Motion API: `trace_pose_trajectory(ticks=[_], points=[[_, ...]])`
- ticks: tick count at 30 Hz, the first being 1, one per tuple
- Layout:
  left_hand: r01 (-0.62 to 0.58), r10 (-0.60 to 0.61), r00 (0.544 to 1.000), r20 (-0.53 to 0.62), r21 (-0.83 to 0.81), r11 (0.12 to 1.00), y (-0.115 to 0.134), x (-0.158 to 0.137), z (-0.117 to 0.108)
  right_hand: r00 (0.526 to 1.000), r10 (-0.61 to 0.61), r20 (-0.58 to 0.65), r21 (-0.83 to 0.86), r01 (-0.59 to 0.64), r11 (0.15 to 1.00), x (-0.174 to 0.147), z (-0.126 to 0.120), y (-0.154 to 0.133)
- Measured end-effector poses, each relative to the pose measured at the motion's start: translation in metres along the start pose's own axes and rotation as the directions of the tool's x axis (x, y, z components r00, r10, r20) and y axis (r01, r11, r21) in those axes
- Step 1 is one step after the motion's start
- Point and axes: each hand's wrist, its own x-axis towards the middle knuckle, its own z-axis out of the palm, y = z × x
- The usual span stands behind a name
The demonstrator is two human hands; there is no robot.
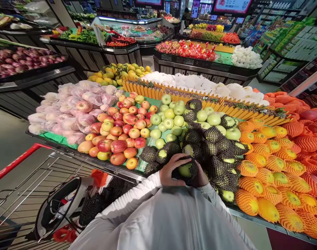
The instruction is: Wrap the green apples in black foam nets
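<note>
Between my two hands, close to my jacket at the display's front edge, is a green apple (185, 170) in a black foam net sleeve. Fingers of my left hand (171, 171) curl around its left side and top. My right hand (201, 176) grips it from the right, partly hidden behind the apple. More green apples in black net sleeves (217, 170) lie just beyond and to the right of my hands. Bare green apples (174, 119) are heaped behind them, and red apples (118, 146) lie to the left.
A shopping cart (20, 182) with a bag and black and orange nets stands at lower left. Netted orange-yellow fruit (269, 177) fills the right side. Pink-wrapped fruit (77, 100) sits at far left. An orange fence divider (205, 100) runs behind the apples.
</note>
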Motion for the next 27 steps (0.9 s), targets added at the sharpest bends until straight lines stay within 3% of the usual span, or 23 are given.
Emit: trace_pose_trajectory(ticks=[3,8,13,20,24,27], points=[[-0.004,0.001,0.999,0.035,0.086,0.996,-0.006,-0.002,0.004,0.999,0.036,-0.036,0.062,-0.034,0.998,-0.001,-0.002,0.008],[0.100,-0.089,0.987,-0.132,0.074,0.992,-0.013,-0.005,0.007,0.999,0.040,-0.021,0.150,-0.036,0.988,-0.006,0.000,0.005],[0.177,-0.145,0.968,-0.205,0.146,0.973,-0.013,-0.008,0.004,0.995,0.092,0.044,0.173,-0.098,0.980,-0.010,0.003,-0.010],[0.317,-0.344,0.876,-0.340,-0.132,0.939,-0.027,-0.016,-0.003,0.973,0.081,0.216,0.045,-0.093,0.995,-0.019,-0.004,-0.003],[0.324,-0.245,0.890,-0.384,0.158,0.933,-0.029,-0.011,-0.028,0.971,0.098,0.219,-0.062,-0.086,0.994,-0.023,-0.001,-0.004],[0.415,-0.153,0.836,-0.527,0.424,0.805,-0.042,-0.009,-0.060,0.958,0.099,0.268,-0.127,-0.066,0.990,-0.025,0.003,-0.014]])
